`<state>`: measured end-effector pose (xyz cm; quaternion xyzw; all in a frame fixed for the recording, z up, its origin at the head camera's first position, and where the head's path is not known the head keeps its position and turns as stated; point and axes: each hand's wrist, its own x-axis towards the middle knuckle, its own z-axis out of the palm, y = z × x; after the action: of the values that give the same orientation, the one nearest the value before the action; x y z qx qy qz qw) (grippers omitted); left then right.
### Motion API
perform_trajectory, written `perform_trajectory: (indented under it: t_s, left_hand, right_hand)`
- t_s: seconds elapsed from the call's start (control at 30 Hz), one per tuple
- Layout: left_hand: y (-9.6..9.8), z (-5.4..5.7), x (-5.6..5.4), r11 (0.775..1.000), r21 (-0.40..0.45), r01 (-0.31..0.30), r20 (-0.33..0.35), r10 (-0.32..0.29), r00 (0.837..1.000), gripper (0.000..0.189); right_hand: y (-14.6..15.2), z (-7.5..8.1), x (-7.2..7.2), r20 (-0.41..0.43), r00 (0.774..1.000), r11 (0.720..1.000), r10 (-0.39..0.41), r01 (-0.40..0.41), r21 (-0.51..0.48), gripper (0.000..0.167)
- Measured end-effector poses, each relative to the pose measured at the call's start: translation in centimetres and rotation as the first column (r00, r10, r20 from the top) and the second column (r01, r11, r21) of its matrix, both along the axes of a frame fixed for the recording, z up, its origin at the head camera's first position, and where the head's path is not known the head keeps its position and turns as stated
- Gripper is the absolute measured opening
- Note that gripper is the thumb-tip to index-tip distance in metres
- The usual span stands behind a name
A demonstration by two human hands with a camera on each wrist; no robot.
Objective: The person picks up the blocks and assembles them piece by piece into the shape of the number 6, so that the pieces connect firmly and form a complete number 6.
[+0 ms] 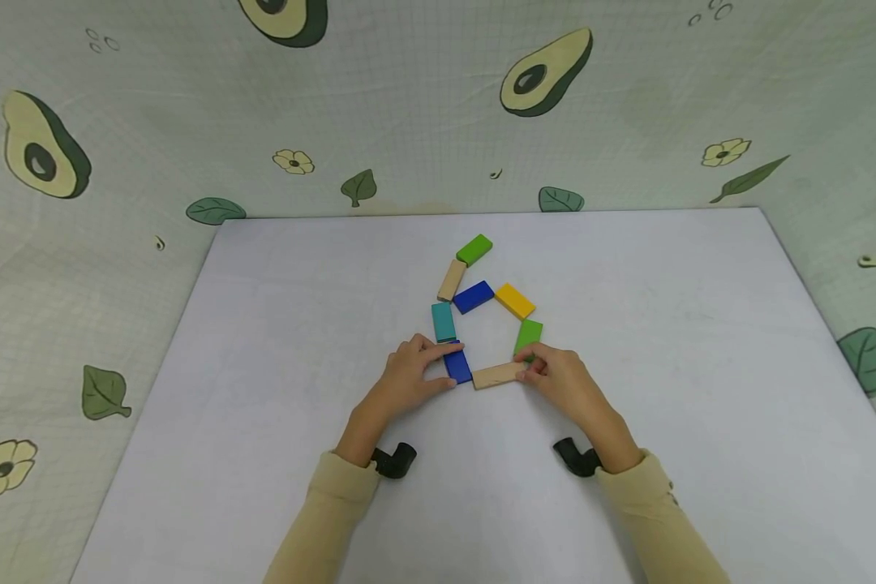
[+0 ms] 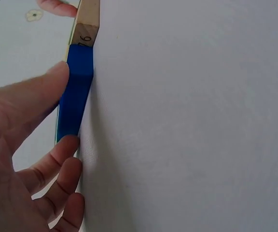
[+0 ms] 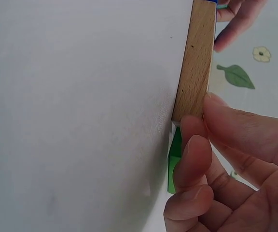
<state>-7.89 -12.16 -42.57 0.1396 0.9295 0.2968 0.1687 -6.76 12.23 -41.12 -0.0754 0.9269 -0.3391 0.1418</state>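
Observation:
On the white table, my left hand (image 1: 405, 375) holds a blue block (image 1: 457, 367) at its two ends between thumb and index finger. In the left wrist view the thumb lies along this blue block (image 2: 76, 94), and the other fingers curl below. My right hand (image 1: 564, 384) pinches the right end of a plain wooden block (image 1: 496, 375). That block's left end meets the blue one. A green block (image 1: 529, 333) stands just behind the right fingertips, partly hidden by them. Touching the far end of the held blue block is a teal block (image 1: 444, 321).
Further back, another blue block (image 1: 474, 297) and a yellow block (image 1: 515, 301) curve round toward the green one. A second wooden block (image 1: 452, 280) and a green block (image 1: 474, 249) trail off toward the table's far edge. Avocado-print cloth (image 1: 423, 105) hangs behind the table (image 1: 263, 341).

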Motion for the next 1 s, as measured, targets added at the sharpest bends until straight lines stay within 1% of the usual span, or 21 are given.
perform_trajectory:
  t_s: [0.1, 0.27, 0.4, 0.9, 1.0]
  left_hand:
    - [0.01, -0.03, 0.14, 0.999, -0.037, 0.009, -0.018, -0.009, 1.0, 0.053]
    - [0.2, 0.02, 0.38, 0.998, -0.066, -0.02, -0.047, 0.017, 0.999, 0.053]
    - [0.26, -0.06, 0.43, 0.997, -0.069, -0.039, -0.063, 0.035, 0.997, 0.054]
    - [0.59, -0.13, 0.64, 0.997, -0.033, -0.077, -0.082, 0.074, 0.994, 0.055]
    - [0.62, -0.09, 0.65, 0.997, -0.02, -0.08, -0.073, 0.079, 0.994, 0.055]
  right_hand:
    - [-0.03, 0.01, -0.07, -0.002, 1.0, 1.0, 0.005, -0.005, 0.007, 0.021]
    - [0.05, 0.05, -0.18, 0.003, 1.0, 1.0, 0.01, -0.01, 0.018, 0.021]
    - [0.05, 0.11, -0.22, 0.004, 1.0, 1.0, 0.012, -0.012, 0.02, 0.021]
    - [0.04, 0.5, -0.32, 0.013, 1.0, 0.999, 0.019, -0.02, 0.037, 0.02]
    - [0.05, 0.51, -0.29, 0.017, 1.0, 0.999, 0.019, -0.02, 0.039, 0.02]
